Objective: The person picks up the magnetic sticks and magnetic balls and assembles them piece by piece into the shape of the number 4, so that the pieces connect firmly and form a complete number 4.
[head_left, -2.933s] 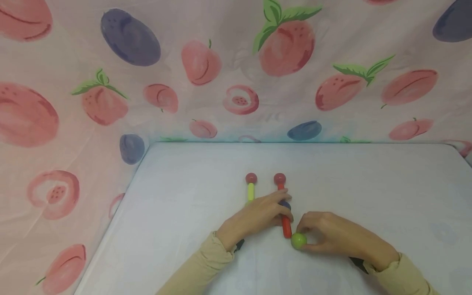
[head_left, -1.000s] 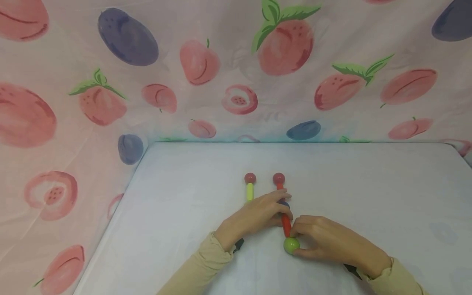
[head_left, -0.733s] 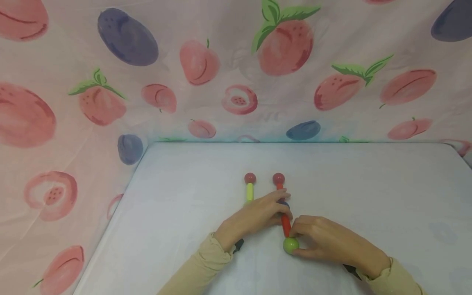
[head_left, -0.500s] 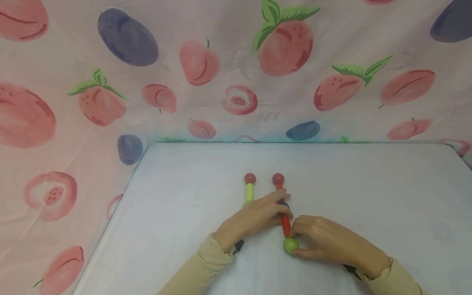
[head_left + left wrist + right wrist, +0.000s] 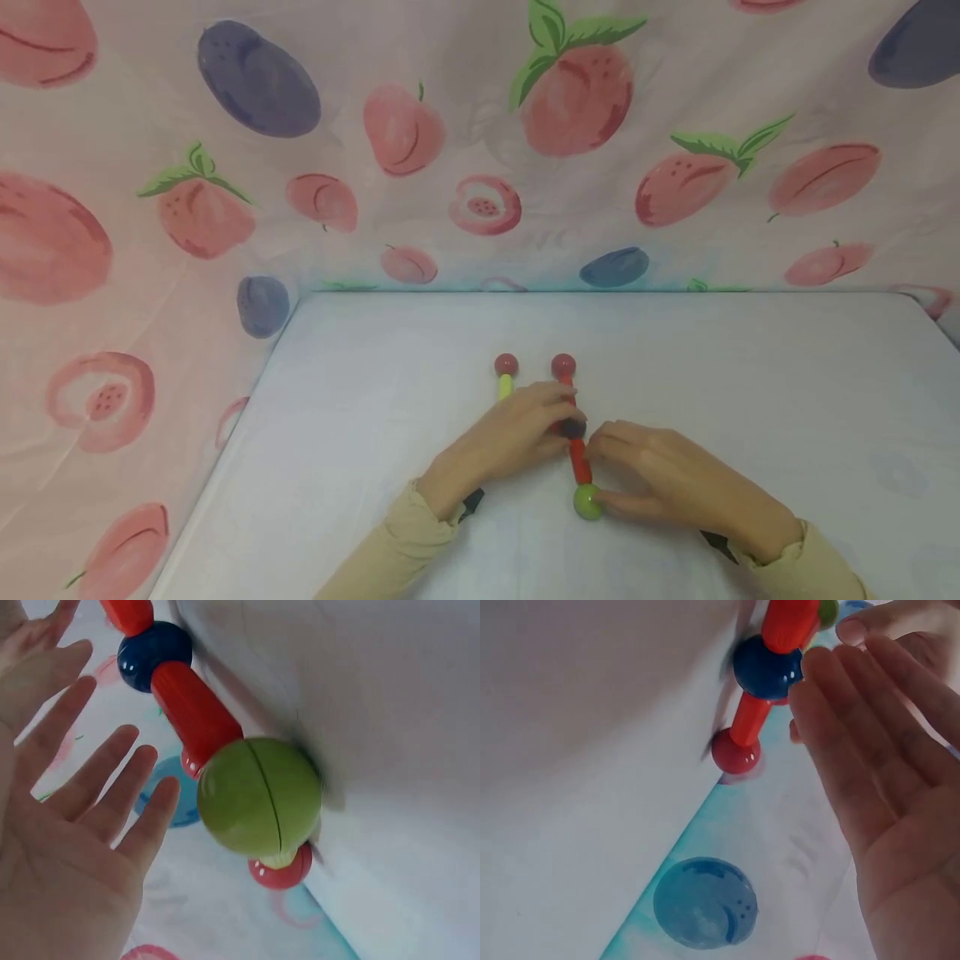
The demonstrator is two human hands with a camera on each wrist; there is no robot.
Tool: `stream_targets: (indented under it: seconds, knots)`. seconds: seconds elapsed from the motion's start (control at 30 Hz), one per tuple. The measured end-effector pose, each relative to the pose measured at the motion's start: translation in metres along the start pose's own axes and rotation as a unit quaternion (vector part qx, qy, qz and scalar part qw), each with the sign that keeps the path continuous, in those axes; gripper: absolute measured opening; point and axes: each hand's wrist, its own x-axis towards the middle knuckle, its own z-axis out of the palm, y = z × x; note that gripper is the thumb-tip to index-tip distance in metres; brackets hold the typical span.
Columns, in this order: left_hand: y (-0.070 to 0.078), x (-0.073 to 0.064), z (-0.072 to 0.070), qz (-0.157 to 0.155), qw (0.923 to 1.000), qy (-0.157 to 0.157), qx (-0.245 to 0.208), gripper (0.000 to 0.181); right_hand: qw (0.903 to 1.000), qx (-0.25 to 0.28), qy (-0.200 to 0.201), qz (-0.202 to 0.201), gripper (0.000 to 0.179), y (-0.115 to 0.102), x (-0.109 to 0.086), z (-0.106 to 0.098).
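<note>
Magnetic rods and balls form a joined figure on the table. A lower red rod [image 5: 581,463] runs from the dark blue ball [image 5: 573,428] to a green ball [image 5: 587,502]. My right hand [image 5: 667,475] has its thumb against that green ball and its fingertips beside the rod; the right wrist view shows its fingers straight. Above the blue ball, my left hand [image 5: 502,433] has loosened, extended fingers, apart from the pieces in the left wrist view. It hides a second green ball [image 5: 259,795] and a crosswise red rod [image 5: 191,709] in the head view.
Toward the back, a red ball [image 5: 506,365] tops a yellow rod [image 5: 506,386], and another red ball [image 5: 563,365] ends the right-hand line. The white table [image 5: 720,358] meets a fruit-patterned cloth [image 5: 465,125] behind and at the left.
The green ball has moved left to the lower red rod's end in my right hand. Since half a second ago, both hands have loosened; the left has drawn slightly back left, showing more blue ball.
</note>
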Motion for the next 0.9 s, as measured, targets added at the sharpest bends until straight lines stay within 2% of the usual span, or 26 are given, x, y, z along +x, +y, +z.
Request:
stream_targets:
  seconds: [0.1,0.3,0.57,0.77,0.9]
  knots:
    - [0.000,-0.003,-0.004,-0.012,0.9994,0.028,0.014,0.034,0.9998,-0.009,0.010,0.011,0.043,0.000,0.001,-0.004]
    - [0.002,-0.012,-0.011,-0.046,0.9958,0.068,0.040,0.044,0.9952,-0.042,0.087,-0.014,0.057,0.000,0.002,-0.009]
    - [0.004,-0.023,-0.017,-0.098,0.9874,0.108,0.063,0.062,0.9872,-0.069,0.144,-0.011,0.058,0.001,0.003,-0.012]
    - [0.004,-0.032,-0.017,-0.137,0.9783,0.146,0.053,0.072,0.9857,-0.062,0.151,0.039,0.073,-0.002,0.003,-0.012]
    - [0.000,-0.038,-0.016,-0.149,0.9721,0.167,0.069,0.073,0.9846,-0.060,0.148,0.072,0.092,-0.003,0.003,-0.011]
